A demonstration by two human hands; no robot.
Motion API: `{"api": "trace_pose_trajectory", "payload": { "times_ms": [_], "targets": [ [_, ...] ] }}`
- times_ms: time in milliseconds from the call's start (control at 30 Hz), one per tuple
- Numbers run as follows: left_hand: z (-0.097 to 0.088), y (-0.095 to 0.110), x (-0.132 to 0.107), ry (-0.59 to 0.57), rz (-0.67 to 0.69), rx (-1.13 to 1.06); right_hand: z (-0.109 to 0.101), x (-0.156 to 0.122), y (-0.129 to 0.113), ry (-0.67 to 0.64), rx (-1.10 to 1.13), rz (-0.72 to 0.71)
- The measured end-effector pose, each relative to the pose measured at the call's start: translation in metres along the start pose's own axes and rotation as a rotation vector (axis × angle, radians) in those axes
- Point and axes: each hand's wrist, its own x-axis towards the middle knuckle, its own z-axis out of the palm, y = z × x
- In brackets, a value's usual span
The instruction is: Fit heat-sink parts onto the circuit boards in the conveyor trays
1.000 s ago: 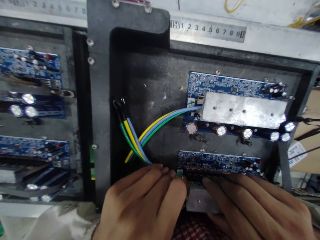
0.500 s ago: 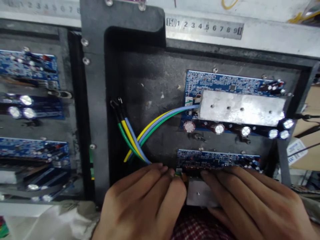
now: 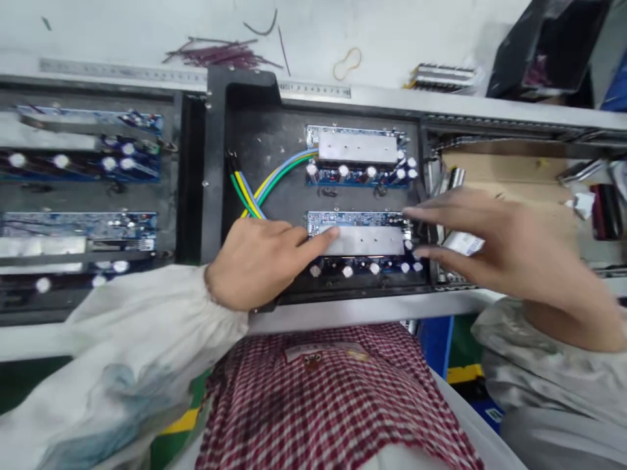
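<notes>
My left hand (image 3: pixel 259 264) lies palm down at the left end of the lower circuit board. Its thumb rests on the flat silver heat sink (image 3: pixel 365 241), and its curled fingers close over the green, yellow and blue wires (image 3: pixel 247 192) where these run beneath it. The fingertips are hidden. My right hand (image 3: pixel 494 238) hovers by the right end of that board, thumb and fingers apart, nothing between them, slightly blurred. Above sits a second blue board (image 3: pixel 362 179) with its own heat sink (image 3: pixel 357 147). Its wires cross the other bundle at the left.
Both boards sit in a black tray (image 3: pixel 215 196). Another tray section with similar boards (image 3: pixel 130 166) adjoins on the left. To the right, a cardboard-lined box (image 3: pixel 514 170) holds metal parts. Thin dark-red strips (image 3: pixel 220 53) and a ruler strip (image 3: pixel 318 90) lie behind.
My view has pulled back and widened. The right hand has lifted off the lower board and moved right, its fingers spreading. My left hand stays at the board's left end, thumb now on the heat sink.
</notes>
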Motion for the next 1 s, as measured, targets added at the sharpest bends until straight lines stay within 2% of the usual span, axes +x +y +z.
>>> {"api": "trace_pose_trajectory", "payload": {
  "times_ms": [100,233,367,533,833,1000],
  "targets": [
    [-0.002,0.003,0.003,-0.057,-0.036,0.030,0.018,-0.010,0.001,-0.018,0.006,-0.008],
    [-0.001,0.005,0.003,-0.072,-0.043,0.067,0.034,-0.008,0.005,0.000,0.005,-0.024],
    [-0.003,0.006,0.004,-0.101,-0.069,0.054,0.033,-0.006,0.007,0.034,-0.006,-0.077],
    [-0.005,0.006,0.006,-0.162,-0.084,0.051,0.033,-0.006,0.007,0.055,0.003,-0.078],
    [-0.005,0.005,0.005,-0.151,-0.078,-0.009,0.043,-0.009,0.011,0.110,0.019,-0.130],
    [-0.006,0.007,0.006,-0.171,-0.041,0.052,0.040,-0.011,0.010,0.064,-0.027,-0.129]
  ]
}}
